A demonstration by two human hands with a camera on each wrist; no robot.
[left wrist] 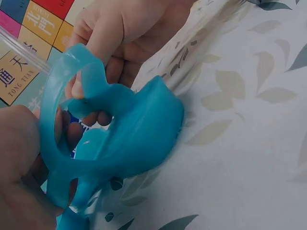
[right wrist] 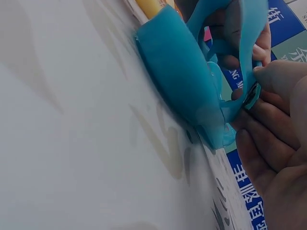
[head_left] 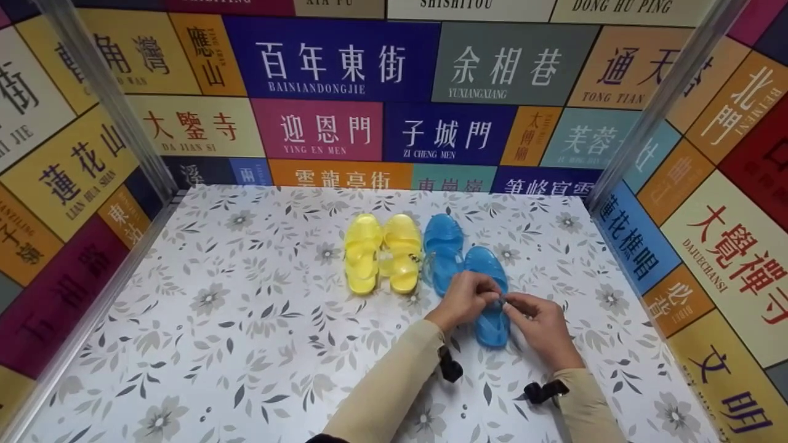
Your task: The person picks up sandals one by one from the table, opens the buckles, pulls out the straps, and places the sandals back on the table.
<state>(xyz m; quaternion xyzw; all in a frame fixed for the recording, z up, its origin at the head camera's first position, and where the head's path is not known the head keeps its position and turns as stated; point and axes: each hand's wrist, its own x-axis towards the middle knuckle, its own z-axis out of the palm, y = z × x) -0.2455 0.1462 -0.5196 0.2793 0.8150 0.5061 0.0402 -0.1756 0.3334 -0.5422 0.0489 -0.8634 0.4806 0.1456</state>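
A blue sandal (head_left: 491,332) lies on the table with its heel toward me, both hands at its ankle strap. My left hand (head_left: 463,299) grips the strap on the left side; in the left wrist view the strap (left wrist: 48,143) loops up above the heel. With thumb and fingers, my right hand (head_left: 543,324) pinches the strap's end by a small dark buckle (right wrist: 252,97). Whether the strap is fastened cannot be made out. Just left and a little farther back sits the other blue sandal (head_left: 443,231), partly behind my left hand.
Two yellow sandals (head_left: 363,234) stand side by side left of the blue ones, toes away from me. A white tablecloth (head_left: 246,344) with grey flowers covers the table. Panels (head_left: 332,58) of colourful place-name signs enclose the back and sides, with clear corner posts.
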